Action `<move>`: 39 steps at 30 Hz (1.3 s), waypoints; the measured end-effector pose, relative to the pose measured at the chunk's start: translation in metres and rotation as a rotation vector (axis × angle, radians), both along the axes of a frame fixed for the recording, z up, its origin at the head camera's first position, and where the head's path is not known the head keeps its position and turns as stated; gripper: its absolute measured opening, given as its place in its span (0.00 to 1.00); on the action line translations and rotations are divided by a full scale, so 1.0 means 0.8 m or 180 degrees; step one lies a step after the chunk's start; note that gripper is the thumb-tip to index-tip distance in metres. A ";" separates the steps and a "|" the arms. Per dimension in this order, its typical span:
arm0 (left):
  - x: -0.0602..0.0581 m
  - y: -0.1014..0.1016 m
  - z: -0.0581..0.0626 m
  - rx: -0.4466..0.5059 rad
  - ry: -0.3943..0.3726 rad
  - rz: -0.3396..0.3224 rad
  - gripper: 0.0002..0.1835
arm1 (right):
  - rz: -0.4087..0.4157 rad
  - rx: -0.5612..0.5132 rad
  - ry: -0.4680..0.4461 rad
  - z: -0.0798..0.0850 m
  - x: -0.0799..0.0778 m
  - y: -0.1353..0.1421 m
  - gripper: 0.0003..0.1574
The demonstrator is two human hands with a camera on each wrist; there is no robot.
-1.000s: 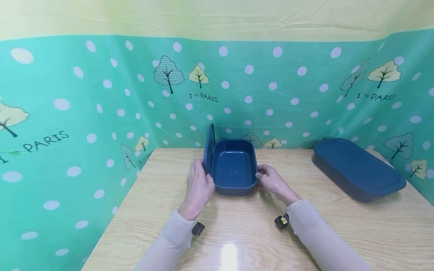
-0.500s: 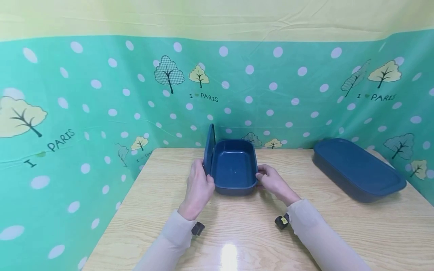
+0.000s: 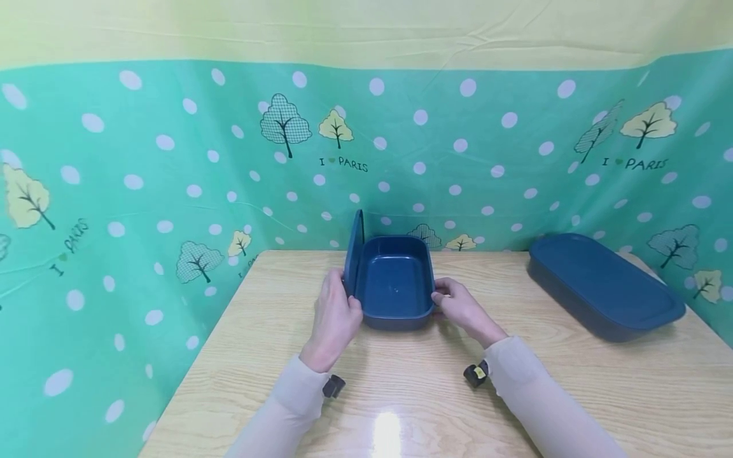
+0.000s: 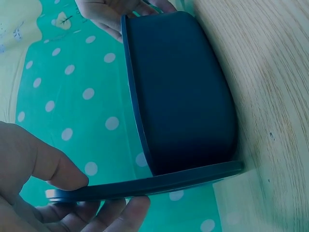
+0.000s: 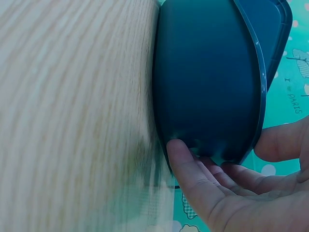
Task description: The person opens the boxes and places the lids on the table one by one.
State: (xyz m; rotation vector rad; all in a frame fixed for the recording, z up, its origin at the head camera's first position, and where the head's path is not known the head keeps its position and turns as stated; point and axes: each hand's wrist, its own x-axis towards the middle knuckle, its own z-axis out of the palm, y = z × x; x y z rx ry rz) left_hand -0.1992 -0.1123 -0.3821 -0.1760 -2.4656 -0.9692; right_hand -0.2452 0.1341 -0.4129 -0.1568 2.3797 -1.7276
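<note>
A dark blue rectangular food container [image 3: 395,286] with rounded corners stands open side up on the table. Its matching lid [image 3: 354,251] stands on edge against the container's left side. My left hand [image 3: 335,315] holds this lid near its front end, thumb on the inner face and fingers behind, as the left wrist view shows with the lid [image 4: 145,186] pinched. On the opposite side, my right hand [image 3: 460,308] grips the container's wall. In the right wrist view the thumb lies at the rim of the container [image 5: 212,82] and the fingers spread along its outer wall.
A larger, longer dark blue container [image 3: 607,286] with its lid on sits at the right of the wooden table [image 3: 401,394]. A green dotted curtain [image 3: 487,146] hangs right behind the table's back edge and along both sides.
Both hands, the lid and the container hold their places. Only the curtain on the left shifts and ripples.
</note>
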 end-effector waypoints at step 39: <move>-0.003 -0.009 0.012 0.0061 0.0019 0.0137 0.24 | 0.0000 0.0051 0.0029 0.001 -0.002 0.001 0.25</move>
